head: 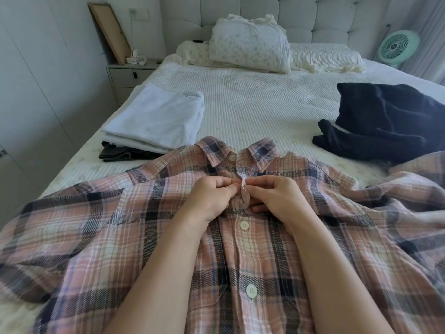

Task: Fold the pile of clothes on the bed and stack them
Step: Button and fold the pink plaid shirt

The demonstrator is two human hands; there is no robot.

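Wide bed [252, 97] under a white ribbed cover, tufted headboard at the far edge. Spread face-up across the near edge: one plaid shirt [120, 237], pink, white and navy checks, long axis running from near edge toward headboard, collar pointing at the headboard, sleeves thrown out toward the left and right edges. Three white buttons visible down the placket, the top one at the collar fastened.

Near the right edge, one dark navy garment [385, 119], crumpled, unfolded. Near the left edge, just beyond the shirt's left shoulder, one stack of folded clothes [154, 119]: pale white piece on top, a dark piece underneath, edges peeking out at the near side. At the headboard, a heap of floral pillows [250, 47].

Off the far left corner, one nightstand [130, 73] with a board leaning against the wall above it; off the far right corner, one small green fan [396, 47].

Both hands together on the placket just below the collar: left hand [212, 196] fingers curled, thumb and forefinger pinching the placket edge; right hand [277, 196] likewise pinching the fabric from the opposite side, fingertips nearly touching.
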